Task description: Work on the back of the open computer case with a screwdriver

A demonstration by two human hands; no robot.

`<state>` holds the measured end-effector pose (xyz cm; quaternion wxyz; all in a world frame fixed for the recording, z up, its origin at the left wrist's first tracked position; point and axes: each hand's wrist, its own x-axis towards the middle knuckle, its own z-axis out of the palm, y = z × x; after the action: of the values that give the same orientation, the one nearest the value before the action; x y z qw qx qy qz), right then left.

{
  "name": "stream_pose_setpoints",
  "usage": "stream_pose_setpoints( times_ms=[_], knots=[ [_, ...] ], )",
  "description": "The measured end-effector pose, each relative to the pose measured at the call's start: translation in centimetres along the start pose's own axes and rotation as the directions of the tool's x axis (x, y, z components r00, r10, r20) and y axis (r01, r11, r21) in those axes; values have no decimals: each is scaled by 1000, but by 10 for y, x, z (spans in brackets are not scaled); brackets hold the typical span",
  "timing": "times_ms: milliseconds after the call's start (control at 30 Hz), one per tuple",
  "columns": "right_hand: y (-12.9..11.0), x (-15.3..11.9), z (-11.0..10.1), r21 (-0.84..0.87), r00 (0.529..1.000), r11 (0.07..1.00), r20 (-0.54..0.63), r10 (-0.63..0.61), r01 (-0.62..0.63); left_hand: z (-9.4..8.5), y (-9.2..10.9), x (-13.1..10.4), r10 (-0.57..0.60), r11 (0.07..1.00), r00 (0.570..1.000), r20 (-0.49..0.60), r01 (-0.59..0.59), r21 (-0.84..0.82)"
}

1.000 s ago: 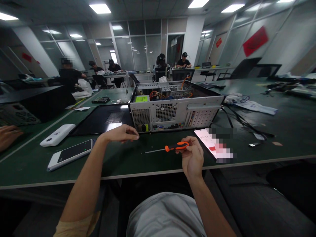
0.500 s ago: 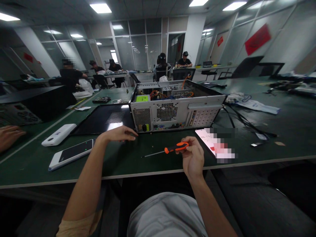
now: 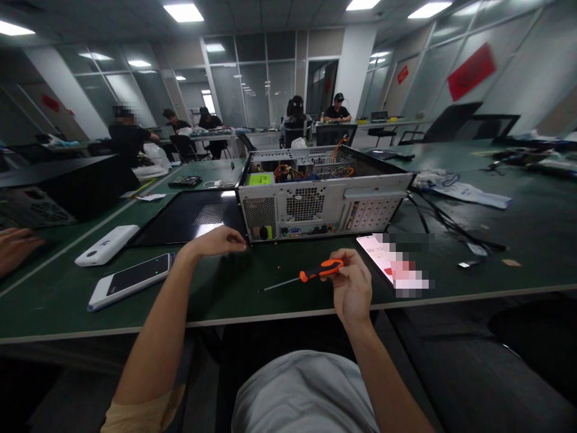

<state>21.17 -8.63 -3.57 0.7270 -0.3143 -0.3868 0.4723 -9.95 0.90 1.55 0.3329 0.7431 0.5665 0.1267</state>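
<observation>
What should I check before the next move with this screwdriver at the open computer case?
1. Screwdriver gripped: ok, the right hand holds its handle.
2. Screwdriver tip at the computer case: not ok, it points away to the left, in front of the case.
3. Left hand empty: cannot tell, its fingers are curled and the palm is hidden.
4. Case open on top: ok, wires show inside.
5. Phone out of the shaft's line: ok, it lies on the other side of the right hand.
6. Table free of loose screws: cannot tell, the specks are too small.
</observation>
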Motion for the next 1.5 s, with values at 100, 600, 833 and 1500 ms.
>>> stream_pose_setpoints(
  times_ms=[100, 600, 833, 1500],
  knots=[
    [1, 0, 0, 1, 1000, 1000, -7, 2, -2, 14, 6, 8, -107, 973, 976, -191, 143, 182],
    [1, 0, 0, -20, 1000, 999, 14, -25, 25, 21, 16, 11, -178, 935, 928, -329, 263, 238],
    [0, 1, 2, 11, 1000, 1000, -28, 5, -4, 0, 17, -10, -27, 980, 997, 77, 41, -193],
    [3, 2, -4, 109, 987, 987, -126, -100, 114, 20, 65, 17, 569, 384, 818, -83, -355, -852]
  ],
)
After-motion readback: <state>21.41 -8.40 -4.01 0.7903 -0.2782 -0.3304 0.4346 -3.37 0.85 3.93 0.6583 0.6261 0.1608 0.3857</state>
